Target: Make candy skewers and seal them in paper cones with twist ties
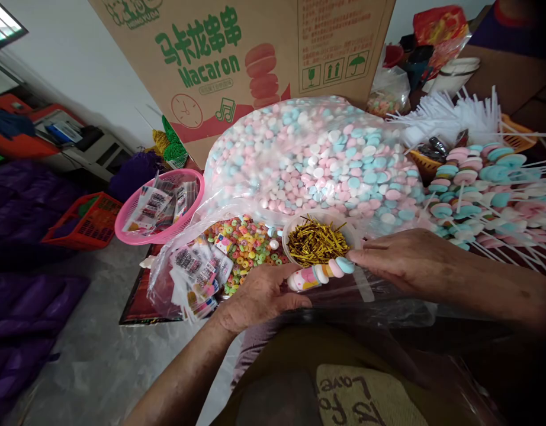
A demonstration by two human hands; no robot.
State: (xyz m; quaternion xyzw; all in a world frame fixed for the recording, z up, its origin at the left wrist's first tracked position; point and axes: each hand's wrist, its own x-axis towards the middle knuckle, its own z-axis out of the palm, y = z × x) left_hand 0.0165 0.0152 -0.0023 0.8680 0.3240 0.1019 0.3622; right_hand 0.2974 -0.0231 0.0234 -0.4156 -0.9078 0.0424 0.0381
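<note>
A short candy skewer in pink, white, yellow and blue, its left part in a printed wrapper, lies slantwise between my hands. Thumb and fingers of my left hand close around its left end. My right hand pinches at its blue right end; the fingertips there are partly hidden. Just behind the skewer stands a clear round tub of gold twist ties. Small ring candies and printed wrappers lie in clear plastic near my left hand.
A large clear bag of pastel candies fills the middle, before a cardboard box. On the right are piled candy skewers and white sticks. A pink basket of wrappers and a red crate are on the left.
</note>
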